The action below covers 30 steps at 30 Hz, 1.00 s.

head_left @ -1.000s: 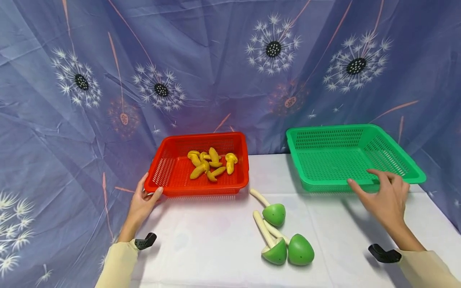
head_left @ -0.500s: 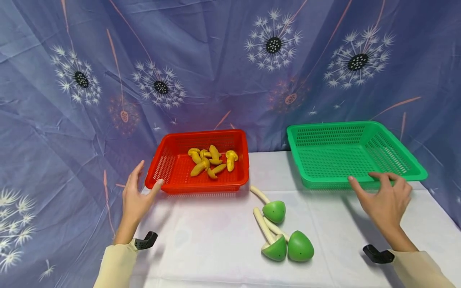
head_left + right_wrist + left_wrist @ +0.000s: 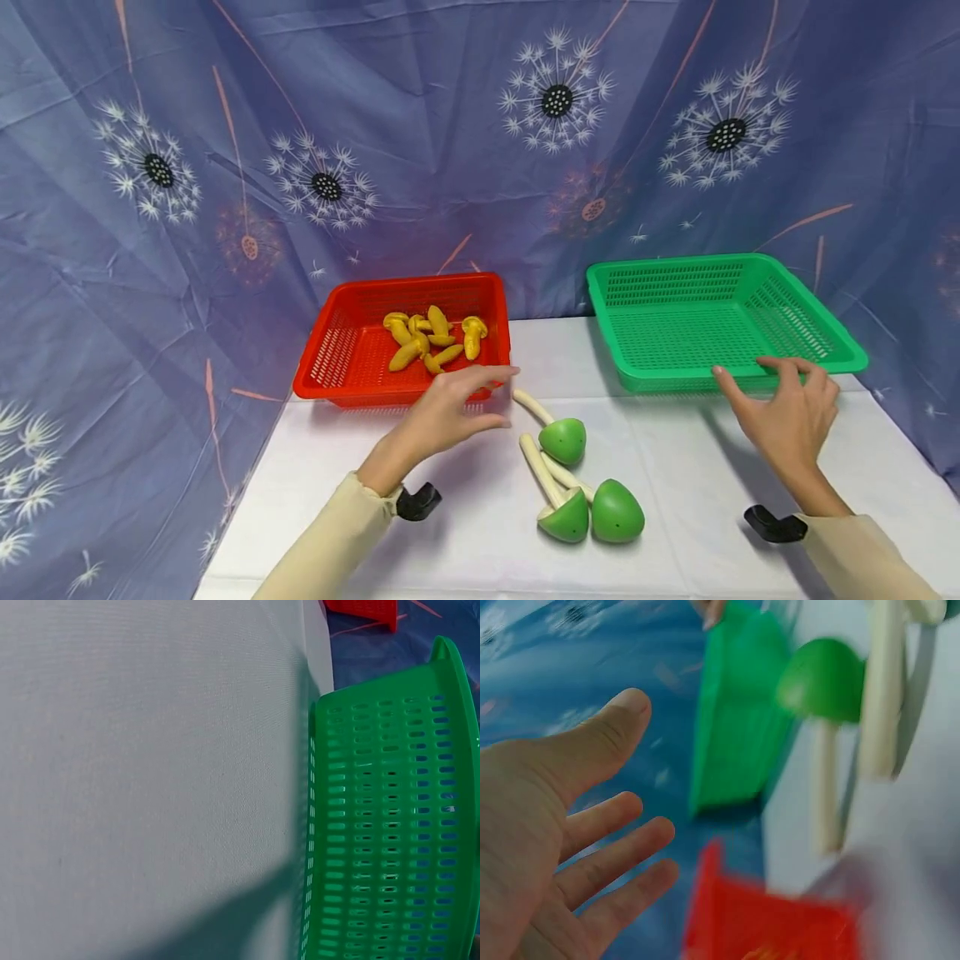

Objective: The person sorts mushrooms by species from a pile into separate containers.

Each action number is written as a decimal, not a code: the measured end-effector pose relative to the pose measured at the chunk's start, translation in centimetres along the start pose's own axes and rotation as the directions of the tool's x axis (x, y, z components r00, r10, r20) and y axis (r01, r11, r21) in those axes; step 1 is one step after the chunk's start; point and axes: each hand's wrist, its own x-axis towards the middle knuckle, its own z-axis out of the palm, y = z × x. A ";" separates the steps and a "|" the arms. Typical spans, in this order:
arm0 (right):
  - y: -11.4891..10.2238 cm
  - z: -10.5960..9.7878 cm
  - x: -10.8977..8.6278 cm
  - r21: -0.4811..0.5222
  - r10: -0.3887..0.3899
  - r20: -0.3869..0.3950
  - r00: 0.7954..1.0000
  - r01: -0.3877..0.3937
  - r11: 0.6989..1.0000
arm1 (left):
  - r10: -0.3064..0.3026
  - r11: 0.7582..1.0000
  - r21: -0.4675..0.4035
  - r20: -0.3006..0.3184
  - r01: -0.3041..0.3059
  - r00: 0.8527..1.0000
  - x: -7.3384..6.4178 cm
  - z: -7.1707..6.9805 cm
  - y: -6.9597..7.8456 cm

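Observation:
My left hand hovers before the red basket, its straight fingers apart from the thumb and nothing held. In the left wrist view the same hand appears spread, clear of everything. Several yellow toy mushrooms lie inside the red basket. Just right of the left hand, three green-capped toy mushrooms with pale stems lie on the white cloth; the nearest right cap faces up. My right hand stays at the front rim of the green basket, fingertips right at the rim with thumb and fingers loosely bent.
A white cloth covers the table. A blue curtain with dandelion prints hangs directly behind both baskets and down the left side. Cloth lies bare between the green-capped mushrooms and my right forearm.
My left hand has let go of the red basket's left front corner and swung right, towards the green-capped mushrooms. My right hand keeps its place at the green basket's rim.

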 end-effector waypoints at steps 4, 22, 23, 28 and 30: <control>0.3 0.2 -0.1 -0.003 0.022 -0.031 0.999 -0.022 1.000 | -0.020 0.999 -0.033 0.185 0.026 0.982 2.0 4.2 -0.6; 1.2 1.2 0.0 0.047 -0.126 -0.163 0.978 0.135 0.990 | -0.055 0.998 0.045 0.534 0.036 0.844 5.2 9.7 -2.4; 1.2 1.2 0.0 0.047 -0.120 -0.162 0.980 0.129 0.991 | -0.047 0.999 0.047 0.534 0.027 0.844 5.2 9.8 -2.4; 1.2 1.2 -0.1 0.045 -0.098 -0.155 0.983 0.106 0.993 | -0.027 0.996 0.088 0.541 -0.024 0.841 5.3 10.1 -2.3; 1.2 1.3 -0.1 0.045 -0.097 -0.159 0.982 0.105 0.993 | -0.034 0.995 0.098 0.537 -0.022 0.843 5.4 10.1 -2.1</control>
